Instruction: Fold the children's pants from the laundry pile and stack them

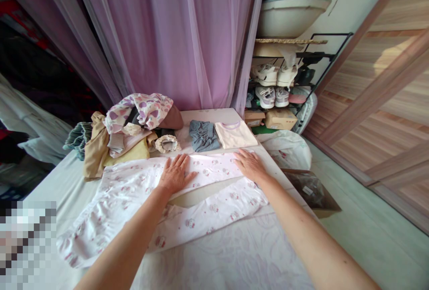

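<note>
White printed pants (130,187) lie spread across the table, the gathered waist at the left and both legs stretching right. On the far leg rests my left hand (176,174), flat with its fingers apart. My right hand (250,165) lies open near the end of that same leg, its fingers on the fabric. Just beyond the hands sit a folded blue-grey garment (203,136) and a folded cream shirt (235,134) side by side. My forearms cover part of the pants.
A heap of clothes (144,115) sits at the back left of the table (214,263). Behind hangs a purple curtain (161,35). Right of the table are a shoe rack (321,57), a plastic bag (284,147) and an open cardboard box (325,196) on the floor.
</note>
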A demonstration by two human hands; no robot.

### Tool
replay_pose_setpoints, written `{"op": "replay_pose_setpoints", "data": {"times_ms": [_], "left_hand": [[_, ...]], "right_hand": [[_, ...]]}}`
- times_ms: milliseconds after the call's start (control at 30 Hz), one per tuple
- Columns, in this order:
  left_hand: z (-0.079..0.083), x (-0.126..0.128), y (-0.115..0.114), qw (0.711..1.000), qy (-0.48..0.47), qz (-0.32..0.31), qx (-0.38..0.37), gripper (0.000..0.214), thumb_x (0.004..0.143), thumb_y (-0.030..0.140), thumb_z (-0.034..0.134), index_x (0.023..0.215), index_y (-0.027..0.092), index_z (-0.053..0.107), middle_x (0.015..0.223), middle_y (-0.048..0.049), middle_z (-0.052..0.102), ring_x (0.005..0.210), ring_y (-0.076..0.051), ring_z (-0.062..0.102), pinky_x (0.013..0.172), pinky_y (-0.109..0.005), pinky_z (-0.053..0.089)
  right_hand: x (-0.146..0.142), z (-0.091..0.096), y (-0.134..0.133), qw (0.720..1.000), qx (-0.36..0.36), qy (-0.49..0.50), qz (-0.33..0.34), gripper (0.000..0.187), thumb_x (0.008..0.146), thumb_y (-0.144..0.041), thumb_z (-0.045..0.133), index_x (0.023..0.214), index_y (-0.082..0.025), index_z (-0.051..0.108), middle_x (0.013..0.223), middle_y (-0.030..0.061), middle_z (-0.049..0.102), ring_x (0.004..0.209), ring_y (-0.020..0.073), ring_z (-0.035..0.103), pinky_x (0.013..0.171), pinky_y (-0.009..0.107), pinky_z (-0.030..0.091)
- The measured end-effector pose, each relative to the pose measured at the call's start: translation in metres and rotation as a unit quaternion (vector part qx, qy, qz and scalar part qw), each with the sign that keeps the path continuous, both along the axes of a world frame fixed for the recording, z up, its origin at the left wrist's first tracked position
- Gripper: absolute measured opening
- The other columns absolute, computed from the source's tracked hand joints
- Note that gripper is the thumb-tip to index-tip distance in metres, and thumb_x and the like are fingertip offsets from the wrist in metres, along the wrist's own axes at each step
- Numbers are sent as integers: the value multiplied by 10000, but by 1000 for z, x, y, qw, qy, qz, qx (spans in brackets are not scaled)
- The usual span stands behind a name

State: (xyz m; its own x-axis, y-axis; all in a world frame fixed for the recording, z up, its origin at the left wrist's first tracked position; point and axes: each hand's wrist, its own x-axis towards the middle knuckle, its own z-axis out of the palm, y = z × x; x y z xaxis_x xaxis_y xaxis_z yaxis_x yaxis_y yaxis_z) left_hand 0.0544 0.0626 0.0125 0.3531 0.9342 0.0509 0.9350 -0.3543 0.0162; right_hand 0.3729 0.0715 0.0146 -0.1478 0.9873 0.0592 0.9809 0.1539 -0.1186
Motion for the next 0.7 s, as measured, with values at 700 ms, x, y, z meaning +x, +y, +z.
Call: {"op": "replay_pose_setpoints", "data": {"times_ms": [700], "left_hand": [[-3,-1,0,1000,-21,-3,-6,654,942,609,347,1489,252,383,1590,-97,279,1463,-315,251,1167,-582,176]], "right_hand": [[-9,16,31,995,37,-16,-95,247,914,-307,487,988,-190,692,1074,100,698,1028,226,609,875,321,409]]}}
